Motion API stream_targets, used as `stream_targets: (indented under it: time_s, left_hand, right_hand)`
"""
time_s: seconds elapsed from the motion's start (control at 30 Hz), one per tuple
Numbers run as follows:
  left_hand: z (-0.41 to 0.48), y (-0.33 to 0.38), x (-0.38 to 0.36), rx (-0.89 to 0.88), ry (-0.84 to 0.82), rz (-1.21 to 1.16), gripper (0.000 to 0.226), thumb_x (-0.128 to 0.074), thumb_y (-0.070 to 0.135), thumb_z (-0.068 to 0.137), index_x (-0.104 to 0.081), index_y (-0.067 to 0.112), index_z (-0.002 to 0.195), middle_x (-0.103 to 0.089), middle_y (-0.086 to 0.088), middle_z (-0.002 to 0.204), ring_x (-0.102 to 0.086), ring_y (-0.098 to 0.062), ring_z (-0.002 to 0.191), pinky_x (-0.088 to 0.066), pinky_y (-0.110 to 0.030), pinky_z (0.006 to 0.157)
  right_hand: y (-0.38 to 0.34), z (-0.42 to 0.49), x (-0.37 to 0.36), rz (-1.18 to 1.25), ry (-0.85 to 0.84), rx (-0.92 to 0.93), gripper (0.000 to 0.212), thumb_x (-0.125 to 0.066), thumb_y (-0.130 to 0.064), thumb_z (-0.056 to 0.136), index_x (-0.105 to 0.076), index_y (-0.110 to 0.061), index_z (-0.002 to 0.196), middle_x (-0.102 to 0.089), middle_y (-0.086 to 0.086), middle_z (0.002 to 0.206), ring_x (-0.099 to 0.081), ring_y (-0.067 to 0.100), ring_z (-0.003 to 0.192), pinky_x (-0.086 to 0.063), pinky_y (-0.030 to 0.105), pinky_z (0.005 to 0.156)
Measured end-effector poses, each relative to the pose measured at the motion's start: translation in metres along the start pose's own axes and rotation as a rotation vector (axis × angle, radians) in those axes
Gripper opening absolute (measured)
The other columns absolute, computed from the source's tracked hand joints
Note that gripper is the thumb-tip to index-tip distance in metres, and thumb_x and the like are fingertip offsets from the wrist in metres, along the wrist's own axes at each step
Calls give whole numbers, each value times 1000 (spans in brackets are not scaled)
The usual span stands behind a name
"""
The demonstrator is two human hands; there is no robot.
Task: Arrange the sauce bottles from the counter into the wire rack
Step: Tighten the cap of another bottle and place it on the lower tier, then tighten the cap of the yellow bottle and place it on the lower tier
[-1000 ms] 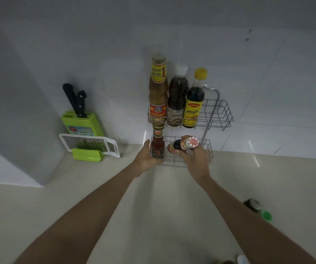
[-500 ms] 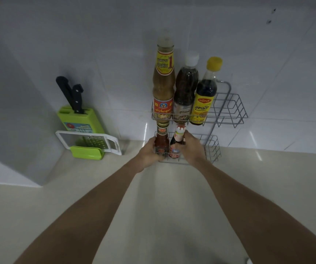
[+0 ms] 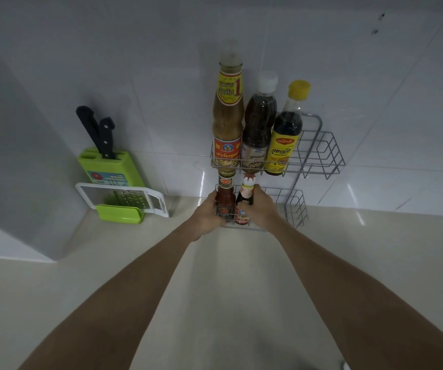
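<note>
A two-tier wire rack (image 3: 319, 156) stands against the tiled wall. Its upper tier holds three tall bottles: a tan sauce bottle (image 3: 227, 121), a dark bottle with a white cap (image 3: 259, 124) and a dark bottle with a yellow cap (image 3: 285, 132). In the lower tier's left end stand a small red sauce bottle (image 3: 224, 194) and a small dark bottle with a red-and-white cap (image 3: 244, 198), both upright and side by side. My left hand (image 3: 206, 213) wraps the red sauce bottle. My right hand (image 3: 261, 206) grips the small dark bottle.
A green knife block (image 3: 109, 166) with two black-handled knives stands at the left by the wall, a white-framed grater (image 3: 124, 198) leaning in front of it. The right halves of both rack tiers hold nothing. A white wall corner juts out at the far left.
My right hand has turned the small dark bottle from lying sideways to upright and set it in the lower tier beside the red bottle. The view has shifted upward.
</note>
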State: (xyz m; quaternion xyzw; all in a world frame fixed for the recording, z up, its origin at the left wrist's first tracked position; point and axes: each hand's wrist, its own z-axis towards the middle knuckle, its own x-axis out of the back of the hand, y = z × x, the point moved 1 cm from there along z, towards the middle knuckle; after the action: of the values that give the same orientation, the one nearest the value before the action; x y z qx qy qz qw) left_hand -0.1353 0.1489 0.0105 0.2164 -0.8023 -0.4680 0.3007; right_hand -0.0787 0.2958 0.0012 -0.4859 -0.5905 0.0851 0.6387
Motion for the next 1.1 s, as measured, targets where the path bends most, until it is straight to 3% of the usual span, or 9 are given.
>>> stream_targets:
  time_s: [0.13,0.2,0.33,0.5,0.6,0.7,0.9,1.0,1.1]
  left_hand:
    - [-4,5,-1,-21,14,14,82,-62,-14,77,-28,18,146,-46,3,122,-39,-11,112,-34,-26,91]
    - [-7,6,-1,-29,19,24,80,-61,-13,78,-30,17,145,-49,-4,133,-42,-14,114,-32,-24,93]
    - [-20,9,-4,-16,68,13,80,-63,-7,81,-25,16,148,-38,-9,150,-36,-28,138,-33,-29,104]
    - [-47,-3,-19,-67,154,5,73,-61,-4,80,-35,17,145,-46,-3,144,-41,-21,135,-31,-26,107]
    - [-73,-5,-42,-81,166,-92,71,-57,-9,82,-35,13,146,-42,3,143,-37,-12,132,-30,-33,115]
    - [-109,-7,-77,-115,111,-126,65,-53,-9,86,-37,16,144,-42,3,142,-38,-13,131,-33,-36,115]
    - [-164,-38,-153,-121,-91,-23,60,-51,-14,84,-46,12,137,-46,-5,146,-40,-19,138,-34,-28,109]
    - [-182,-54,-185,-99,-242,68,66,-50,-14,82,-44,19,138,-43,-1,148,-35,-13,140,-30,-24,108]
    - [-197,-64,-211,-122,-365,166,69,-62,-2,79,-41,24,140,-43,7,146,-35,-4,134,-28,-24,108]
  right_hand:
    - [0,-6,0,22,-23,-26,49,-62,-11,85,-40,-6,129,-59,17,127,-55,35,116,-41,32,83]
    - [0,-11,1,53,-18,-37,53,-61,-9,85,-37,-6,133,-57,17,131,-53,35,120,-43,34,89]
    - [2,-25,9,107,-17,-40,59,-62,-8,87,-32,-6,138,-50,18,139,-48,34,126,-40,32,91]
    - [15,-64,36,133,9,39,60,-60,-13,90,-30,-7,142,-43,15,146,-43,31,133,-38,38,105]
    - [29,-97,59,174,75,99,51,-57,-6,90,-38,-9,137,-49,10,141,-50,26,126,-40,30,101]
    - [50,-143,84,195,148,170,39,-52,0,91,-50,-12,128,-57,2,129,-57,17,114,-42,23,94]
    - [136,-232,102,28,252,175,36,-48,8,86,-64,-13,111,-68,1,112,-66,12,96,-52,26,85]
    - [187,-269,92,-93,141,66,45,-45,12,80,-65,-13,111,-68,7,115,-66,16,96,-49,24,79]
    - [224,-297,77,-217,-105,-17,52,-45,-2,75,-60,-16,123,-63,8,123,-60,26,109,-46,28,88]
